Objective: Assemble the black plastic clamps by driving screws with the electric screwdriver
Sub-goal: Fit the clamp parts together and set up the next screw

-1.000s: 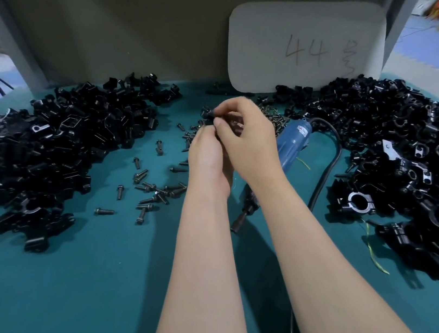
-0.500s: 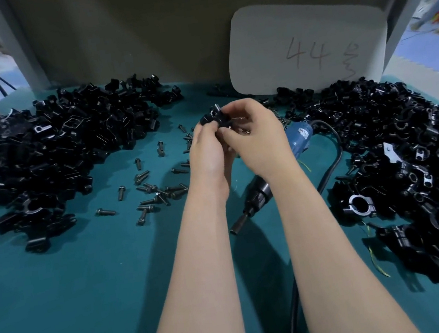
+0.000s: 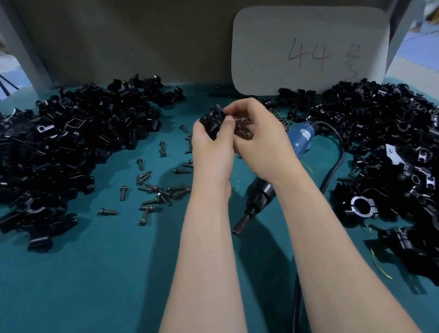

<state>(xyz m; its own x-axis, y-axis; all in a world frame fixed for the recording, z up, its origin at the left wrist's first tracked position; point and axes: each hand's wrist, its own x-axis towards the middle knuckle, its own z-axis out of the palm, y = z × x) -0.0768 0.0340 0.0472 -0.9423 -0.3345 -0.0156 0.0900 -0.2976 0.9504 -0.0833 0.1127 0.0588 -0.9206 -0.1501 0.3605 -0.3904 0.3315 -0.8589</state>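
A black plastic clamp is held up above the table between both hands. My left hand grips its lower side. My right hand pinches its right edge with thumb and fingers; whether a screw sits in those fingers is hidden. The electric screwdriver, blue body with a black nose, lies on the teal table under my right wrist, tip pointing toward me. Loose dark screws are scattered left of my hands.
A big heap of black clamp parts fills the left side, another heap the right. The screwdriver's black cord loops right and runs down toward me. A white card marked 44 leans on the back wall.
The hands have lifted slightly and turned the clamp, so more of it shows above my left thumb. The screwdriver has stayed where it lay.
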